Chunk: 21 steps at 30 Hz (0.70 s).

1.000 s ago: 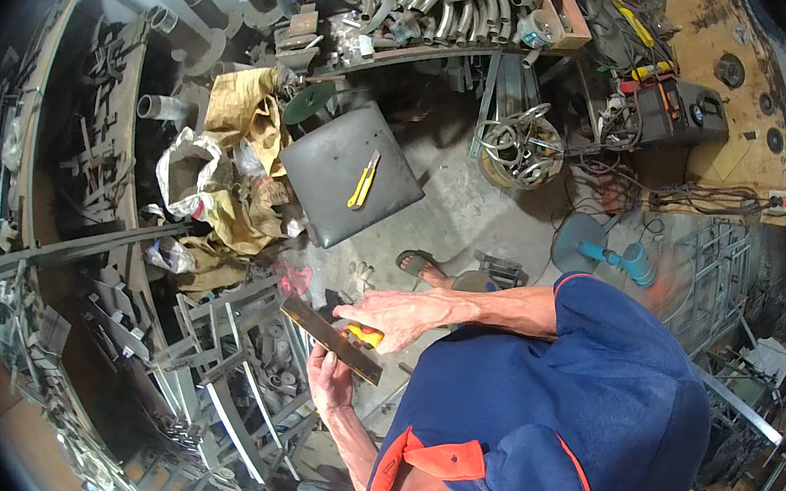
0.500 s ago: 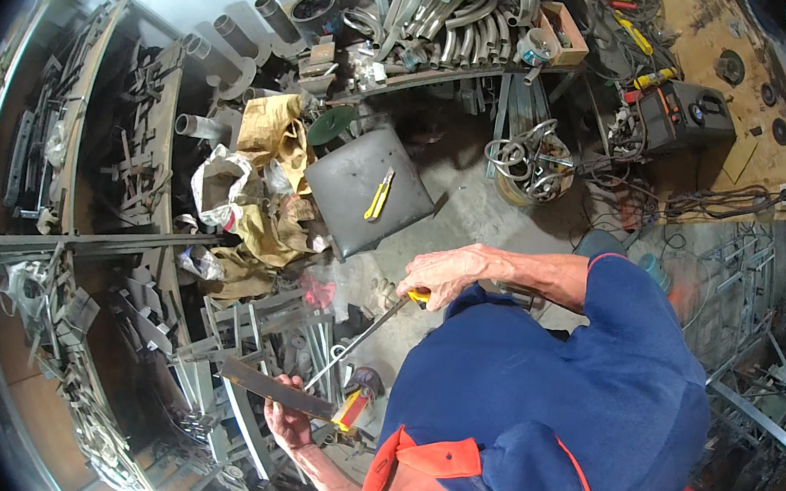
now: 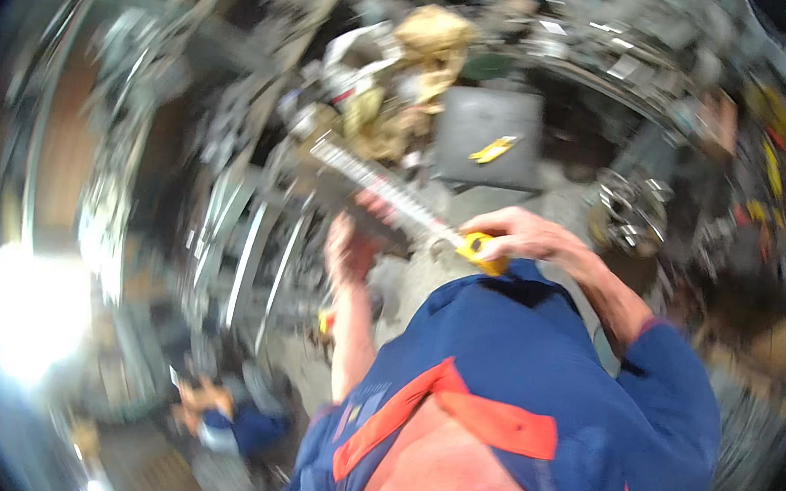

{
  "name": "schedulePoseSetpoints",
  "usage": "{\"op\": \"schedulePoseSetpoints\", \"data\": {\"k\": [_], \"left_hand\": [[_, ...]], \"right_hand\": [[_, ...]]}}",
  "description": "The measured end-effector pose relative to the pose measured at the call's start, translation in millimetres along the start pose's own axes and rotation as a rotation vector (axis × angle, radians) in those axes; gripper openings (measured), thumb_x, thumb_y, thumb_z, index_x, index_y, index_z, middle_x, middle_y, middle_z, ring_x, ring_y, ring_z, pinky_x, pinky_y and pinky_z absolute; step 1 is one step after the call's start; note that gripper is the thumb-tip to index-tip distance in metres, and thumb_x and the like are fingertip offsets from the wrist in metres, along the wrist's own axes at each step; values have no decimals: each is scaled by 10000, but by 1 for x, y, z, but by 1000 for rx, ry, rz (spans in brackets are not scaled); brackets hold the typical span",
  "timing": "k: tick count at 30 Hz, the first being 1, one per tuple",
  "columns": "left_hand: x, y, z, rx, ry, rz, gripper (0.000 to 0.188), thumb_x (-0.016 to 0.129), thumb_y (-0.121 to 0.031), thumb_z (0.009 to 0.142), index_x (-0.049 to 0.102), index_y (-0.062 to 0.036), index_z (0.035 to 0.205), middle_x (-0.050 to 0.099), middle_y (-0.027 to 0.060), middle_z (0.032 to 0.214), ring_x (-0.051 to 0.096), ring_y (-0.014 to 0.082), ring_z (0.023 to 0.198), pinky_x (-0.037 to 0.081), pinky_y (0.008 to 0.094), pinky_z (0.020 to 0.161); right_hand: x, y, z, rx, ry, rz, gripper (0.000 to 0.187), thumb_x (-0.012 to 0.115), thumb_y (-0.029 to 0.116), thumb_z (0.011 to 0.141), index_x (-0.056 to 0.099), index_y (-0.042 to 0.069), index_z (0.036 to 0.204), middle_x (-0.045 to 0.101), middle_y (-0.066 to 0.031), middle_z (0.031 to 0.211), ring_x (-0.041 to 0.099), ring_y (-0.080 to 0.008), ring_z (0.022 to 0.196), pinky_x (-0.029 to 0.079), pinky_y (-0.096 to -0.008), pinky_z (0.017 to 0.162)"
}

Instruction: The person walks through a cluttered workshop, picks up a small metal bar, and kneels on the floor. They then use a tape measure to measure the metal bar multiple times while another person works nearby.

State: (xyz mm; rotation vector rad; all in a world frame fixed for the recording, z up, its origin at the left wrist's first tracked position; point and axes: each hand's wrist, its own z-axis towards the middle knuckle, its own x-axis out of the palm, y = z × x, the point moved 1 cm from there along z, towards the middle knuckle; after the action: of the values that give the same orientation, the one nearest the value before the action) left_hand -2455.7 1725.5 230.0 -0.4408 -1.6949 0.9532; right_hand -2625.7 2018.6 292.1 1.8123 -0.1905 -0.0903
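Observation:
My right hand (image 3: 526,239) grips a yellow tape measure (image 3: 478,247) in front of my chest. Its pale blade (image 3: 371,182) stretches out toward the upper left. My left hand (image 3: 350,252) is closed on a dark flat metal bar (image 3: 345,198), which lies close along the underside of the blade; motion blur hides whether they touch. Beyond my hands, a yellow utility knife (image 3: 493,149) rests on a grey square stool (image 3: 469,108).
Crumpled sacks (image 3: 438,40) lie left of the stool. A bucket of metal pieces (image 3: 630,216) stands to the right. Shelves with metal stock (image 3: 111,142) line the left. At lower left, a blurred person (image 3: 239,423) is near a bright light (image 3: 37,310).
The view has swung, and the surroundings have shifted right and blurred. Both hands have moved higher in the picture. Now the tape blade shows its pale face, and the bar lies closer along it.

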Motion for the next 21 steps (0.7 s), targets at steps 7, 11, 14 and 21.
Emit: {"op": "schedulePoseSetpoints", "data": {"k": [7,11,14,21], "left_hand": [[12,12,18,28,138,-361,524,705,-259,928,521,-48,1370,624,100,1323,588,260,1235,448,460,1075],[13,10,16,55,125,-386,535,707,-262,926,516,-40,1374,606,113,1343,574,276,1249,444,476,1084],[16,11,13,72,144,-353,535,695,-268,935,510,-41,1383,581,124,1377,557,304,1267,444,485,1085],[31,6,10,79,130,-513,492,692,-177,936,494,-4,1352,526,152,1397,548,325,1288,465,475,1091]], "right_hand": [[17,23,3,131,-46,188,537,705,96,758,626,-10,1279,682,-41,1134,611,-127,1040,462,-283,972],[20,29,5,132,-55,175,564,690,88,735,619,-28,1283,680,-46,1132,619,-125,1027,472,-280,960],[22,30,11,111,-19,129,501,707,116,792,625,-8,1271,680,-28,1100,595,-108,1014,455,-280,956],[28,29,17,95,-25,94,474,715,121,814,615,-5,1260,681,-36,1090,596,-108,994,470,-283,934]]}}
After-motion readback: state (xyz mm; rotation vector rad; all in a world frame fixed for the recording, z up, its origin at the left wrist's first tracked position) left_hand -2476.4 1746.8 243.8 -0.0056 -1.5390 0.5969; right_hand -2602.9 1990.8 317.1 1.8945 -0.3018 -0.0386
